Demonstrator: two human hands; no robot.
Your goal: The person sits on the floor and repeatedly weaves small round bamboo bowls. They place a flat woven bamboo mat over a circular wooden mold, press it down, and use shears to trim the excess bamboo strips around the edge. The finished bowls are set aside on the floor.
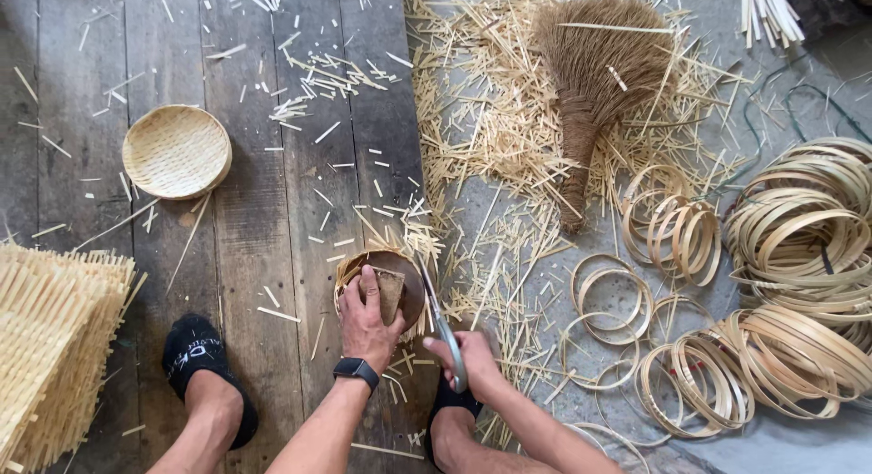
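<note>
We sat on a floor of grey wooden planks [245,220], with a paler mat or sheet [727,38] covering its right-hand part. The biggest things lay at the edges: a stack of woven bamboo mats [50,347] at our left and a heap of coiled bamboo hoops [804,256] at our right. A brown fibre hand broom [599,83] rested among a wide scatter of cut bamboo slivers [490,120]. A finished small round basket [176,152] sat apart on the planks.

Between our feet lay the small basket in work [350,274], pinned under a round brown wooden form [411,288]. Our left hand [368,324] pressed down on the form's block, fingers curled over it. Our right hand [472,360] was closed around the handles of the scissors [440,315], whose blades pointed along the form's right edge.

We judged a clean trim needed steady downward pressure on the form and blades kept tight to its rim.
</note>
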